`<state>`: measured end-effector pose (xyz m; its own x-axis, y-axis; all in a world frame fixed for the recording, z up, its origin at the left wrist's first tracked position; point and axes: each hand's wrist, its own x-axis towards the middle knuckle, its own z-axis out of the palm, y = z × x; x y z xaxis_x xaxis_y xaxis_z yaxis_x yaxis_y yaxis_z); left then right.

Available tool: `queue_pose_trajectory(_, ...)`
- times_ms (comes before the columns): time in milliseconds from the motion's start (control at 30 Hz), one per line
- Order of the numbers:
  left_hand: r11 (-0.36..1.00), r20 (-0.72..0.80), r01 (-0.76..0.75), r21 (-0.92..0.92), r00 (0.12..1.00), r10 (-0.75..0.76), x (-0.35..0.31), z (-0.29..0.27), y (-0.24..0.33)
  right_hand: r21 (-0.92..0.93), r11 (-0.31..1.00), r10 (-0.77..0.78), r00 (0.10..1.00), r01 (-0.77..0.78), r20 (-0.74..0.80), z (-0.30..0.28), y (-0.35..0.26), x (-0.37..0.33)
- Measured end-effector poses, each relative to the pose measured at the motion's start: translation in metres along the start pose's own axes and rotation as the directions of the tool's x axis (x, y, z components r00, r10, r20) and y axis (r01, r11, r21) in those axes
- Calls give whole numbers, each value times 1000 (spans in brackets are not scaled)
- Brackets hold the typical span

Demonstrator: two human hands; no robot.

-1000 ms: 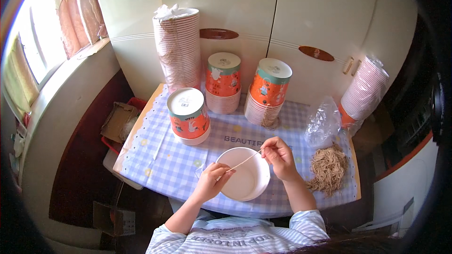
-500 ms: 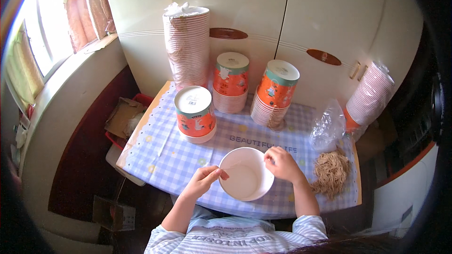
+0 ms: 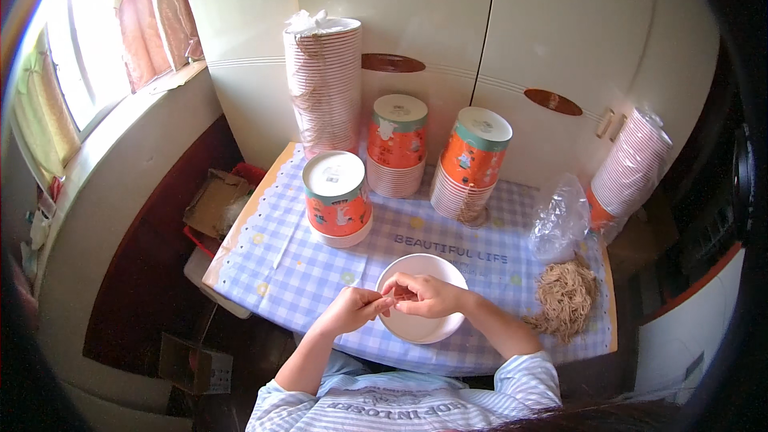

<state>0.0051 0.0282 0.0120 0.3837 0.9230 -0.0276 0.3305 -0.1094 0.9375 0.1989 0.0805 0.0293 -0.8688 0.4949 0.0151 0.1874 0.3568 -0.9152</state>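
An open paper tub [image 3: 422, 330], white inside, stands at the near edge of the table. Over its mouth my two hands meet, fingertips almost touching. My left hand [image 3: 352, 309] is closed in a pinch at the tub's left rim, on what looks like a thin string. My right hand [image 3: 430, 296] reaches across the tub with bent fingers, pinching at the same string; its fingers partly hide it. To the right lies a loose heap of tan string [image 3: 565, 298].
Upside-down stacks of orange and green paper tubs stand behind: a left stack [image 3: 337, 208], a middle stack [image 3: 398, 144] and a right stack [image 3: 470, 160]. A tall wrapped stack [image 3: 324, 88] rises at the back. A clear plastic bag [image 3: 560, 212] and another wrapped stack [image 3: 632, 160] are at right.
My right hand has moved left from the tub's right rim to meet my left hand above the tub. My left hand stays near the left rim.
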Motion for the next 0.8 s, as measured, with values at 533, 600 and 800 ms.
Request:
queue_pose_trajectory(533, 909, -115, -13, -417, 993, -39, -6, 3, -16, -187, 976, -154, 962, 112, -227, 0, -4, 11)
queue_pose_trajectory(600, 903, -124, -37, -429, 992, -18, -5, 4, -16, -182, 976, -157, 961, 117, -229, 0, -3, 11)
queue_pose_trajectory(800, 910, -130, -48, -411, 991, -7, -4, 6, -19, -169, 979, -155, 960, 117, -235, 0, -3, 11)
